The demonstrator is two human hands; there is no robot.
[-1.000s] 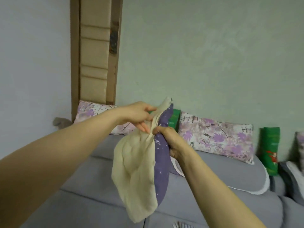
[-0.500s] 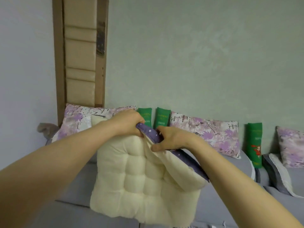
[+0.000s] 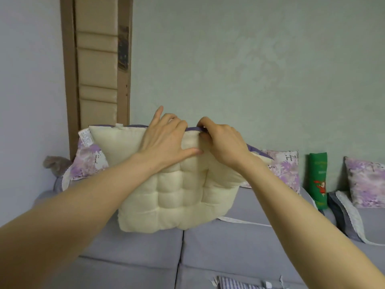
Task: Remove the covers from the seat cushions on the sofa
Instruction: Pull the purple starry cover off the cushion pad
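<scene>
I hold a cream tufted seat cushion (image 3: pixel 177 197) up in the air over the grey sofa (image 3: pixel 218 245). Its purple cover (image 3: pixel 258 152) shows only as a thin strip along the top edge and a flap at the right. My left hand (image 3: pixel 164 142) grips the cushion's top edge, thumb pressed on the front face. My right hand (image 3: pixel 220 140) pinches the purple cover's edge at the top. A white care label (image 3: pixel 86 137) hangs at the cushion's upper left corner.
Purple floral pillows (image 3: pixel 285 170) and a green pillow (image 3: pixel 318 180) lean along the sofa back against the green wall. A padded beige panel in a brown frame (image 3: pixel 98 65) stands at the left. Striped fabric (image 3: pixel 235 284) lies on the seat at the bottom.
The cushion has been turned from edge-on to face me flat and lifted higher. Both hands have shifted to its top edge, and less of the purple cover shows.
</scene>
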